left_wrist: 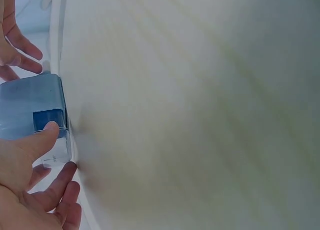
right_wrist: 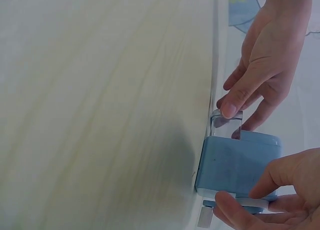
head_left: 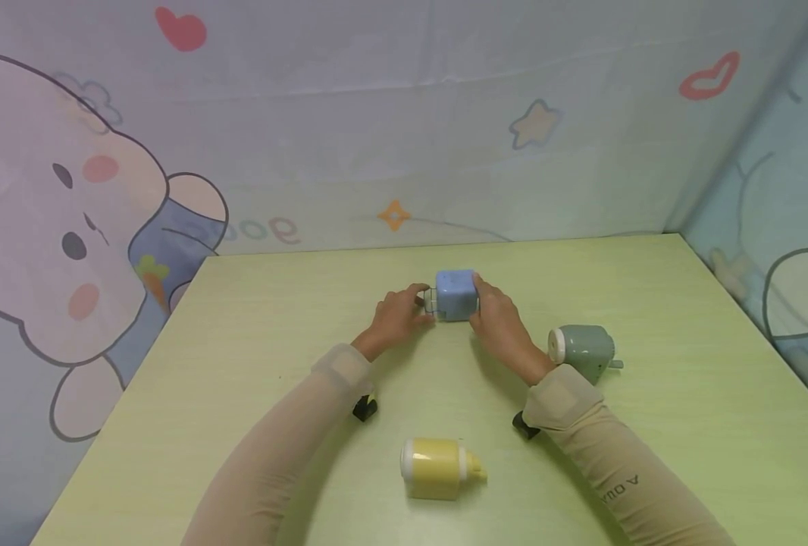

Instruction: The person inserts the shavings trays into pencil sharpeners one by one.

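Observation:
A blue hand-crank pencil sharpener rests on the table near its back edge, between both hands. Its clear drawer sticks partly out of the left side. My left hand pinches that drawer, thumb on one face and fingers on the other, as the left wrist view shows. My right hand holds the sharpener body at the opposite end, by the crank side. To the right of my right wrist lies a green pencil sharpener. Closer to me is a yellow pencil sharpener, lying between the forearms.
The pale yellow-green table meets a printed cloth backdrop at the back and on the right. Black wrist-camera pieces hang below each sleeve cuff, close above the tabletop.

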A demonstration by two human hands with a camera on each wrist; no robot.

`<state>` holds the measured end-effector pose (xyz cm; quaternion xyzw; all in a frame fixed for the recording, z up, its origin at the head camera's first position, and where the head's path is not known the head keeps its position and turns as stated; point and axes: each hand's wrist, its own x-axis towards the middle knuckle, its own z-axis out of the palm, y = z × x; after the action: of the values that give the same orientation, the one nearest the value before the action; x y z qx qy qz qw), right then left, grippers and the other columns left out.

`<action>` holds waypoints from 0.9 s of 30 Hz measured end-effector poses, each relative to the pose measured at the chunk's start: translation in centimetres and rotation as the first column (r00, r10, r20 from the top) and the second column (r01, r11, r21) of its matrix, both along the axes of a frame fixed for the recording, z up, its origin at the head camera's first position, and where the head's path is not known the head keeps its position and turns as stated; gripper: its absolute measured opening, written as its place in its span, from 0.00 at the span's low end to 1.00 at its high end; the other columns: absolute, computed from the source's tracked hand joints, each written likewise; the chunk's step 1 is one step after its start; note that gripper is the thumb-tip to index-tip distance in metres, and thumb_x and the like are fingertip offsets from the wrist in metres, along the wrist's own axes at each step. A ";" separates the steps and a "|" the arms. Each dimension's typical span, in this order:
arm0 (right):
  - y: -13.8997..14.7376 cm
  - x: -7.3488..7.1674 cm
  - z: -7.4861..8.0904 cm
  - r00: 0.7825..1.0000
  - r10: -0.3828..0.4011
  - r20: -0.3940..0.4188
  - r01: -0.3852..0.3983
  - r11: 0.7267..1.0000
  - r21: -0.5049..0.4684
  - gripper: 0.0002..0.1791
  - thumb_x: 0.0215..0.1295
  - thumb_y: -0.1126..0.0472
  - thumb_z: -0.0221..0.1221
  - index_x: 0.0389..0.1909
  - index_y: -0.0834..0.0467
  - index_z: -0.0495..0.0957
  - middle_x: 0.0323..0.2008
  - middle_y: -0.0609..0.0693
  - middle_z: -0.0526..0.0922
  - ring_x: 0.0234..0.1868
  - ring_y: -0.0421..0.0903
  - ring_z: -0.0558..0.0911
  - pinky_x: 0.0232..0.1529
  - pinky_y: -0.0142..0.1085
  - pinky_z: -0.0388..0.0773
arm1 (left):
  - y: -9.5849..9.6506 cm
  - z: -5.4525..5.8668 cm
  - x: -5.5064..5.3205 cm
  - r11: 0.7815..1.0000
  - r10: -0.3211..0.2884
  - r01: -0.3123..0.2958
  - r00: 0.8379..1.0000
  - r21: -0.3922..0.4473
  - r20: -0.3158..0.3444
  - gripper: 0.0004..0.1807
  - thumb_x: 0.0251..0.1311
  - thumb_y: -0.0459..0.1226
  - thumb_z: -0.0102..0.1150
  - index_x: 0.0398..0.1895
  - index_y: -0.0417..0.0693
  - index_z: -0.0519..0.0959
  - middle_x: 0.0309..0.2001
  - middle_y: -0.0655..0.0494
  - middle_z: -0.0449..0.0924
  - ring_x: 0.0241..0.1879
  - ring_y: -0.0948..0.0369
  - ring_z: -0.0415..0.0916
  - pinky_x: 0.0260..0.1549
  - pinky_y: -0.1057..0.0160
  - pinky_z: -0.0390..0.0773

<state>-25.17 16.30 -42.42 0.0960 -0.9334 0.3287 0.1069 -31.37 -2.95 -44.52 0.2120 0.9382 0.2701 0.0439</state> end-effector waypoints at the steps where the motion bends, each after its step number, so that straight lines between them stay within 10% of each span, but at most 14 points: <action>1: 0.0 0.0 0.0 1.000 0.001 -0.001 -0.001 1.000 -0.001 0.35 0.61 0.79 0.53 0.71 0.77 0.56 0.59 0.76 0.71 0.56 0.64 0.77 0.49 0.52 0.77 | 0.0 0.0 0.0 1.000 0.000 0.000 1.000 0.000 0.000 0.35 0.65 0.43 0.66 0.72 0.46 0.65 0.58 0.51 0.80 0.61 0.43 0.70 0.59 0.42 0.66; 27: -0.1 0.1 0.0 1.000 0.005 -0.014 -0.005 1.000 0.010 0.35 0.61 0.78 0.54 0.70 0.78 0.55 0.63 0.75 0.68 0.61 0.66 0.73 0.55 0.54 0.74 | 0.5 -0.1 -0.4 0.991 -0.002 -0.010 0.997 0.135 0.082 0.35 0.62 0.39 0.68 0.70 0.44 0.67 0.57 0.47 0.81 0.61 0.49 0.73 0.61 0.44 0.64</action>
<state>-25.06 16.21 -42.39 0.1011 -0.9341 0.3236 0.1123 -31.73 -2.49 -44.60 0.2014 0.9155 0.3418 0.0672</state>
